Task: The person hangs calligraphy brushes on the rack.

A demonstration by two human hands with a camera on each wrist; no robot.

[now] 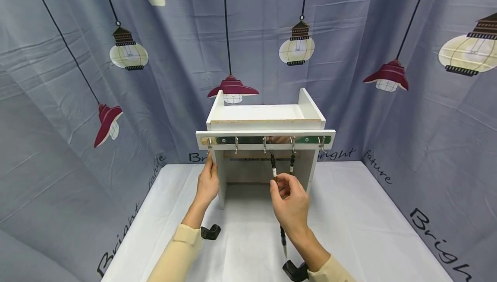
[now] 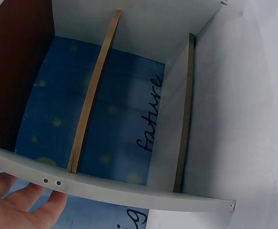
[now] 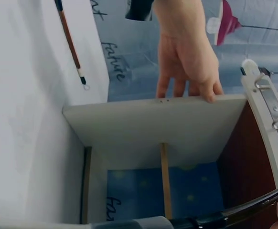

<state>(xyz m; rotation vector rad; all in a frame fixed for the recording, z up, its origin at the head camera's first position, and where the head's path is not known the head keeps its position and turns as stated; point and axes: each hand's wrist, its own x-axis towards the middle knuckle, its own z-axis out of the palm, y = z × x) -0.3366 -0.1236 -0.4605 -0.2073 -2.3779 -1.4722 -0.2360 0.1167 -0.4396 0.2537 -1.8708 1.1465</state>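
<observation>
My right hand [image 1: 292, 202] pinches a writing brush [image 1: 274, 170] between thumb and fingers. The brush stands nearly upright, its loop close under the middle hook of the hook rail [image 1: 233, 147] and its pale bristles [image 1: 285, 251] pointing down. Beside it a second brush [image 1: 292, 163] hangs from the hook to the right. My left hand [image 1: 208, 180] rests at the left side panel of a white shelf unit [image 1: 265, 125], its fingers extended along the panel's outer side [image 3: 182, 62]. In the right wrist view the held brush [image 3: 201, 221] crosses the lower edge.
Another brush with a brown handle [image 3: 69, 43] lies on the white table [image 1: 349, 213], left of the unit. Wooden crossbars [image 2: 96, 90] span the unit's inside. A blue-grey curtain [image 1: 264, 49] printed with lamps encloses the back and sides.
</observation>
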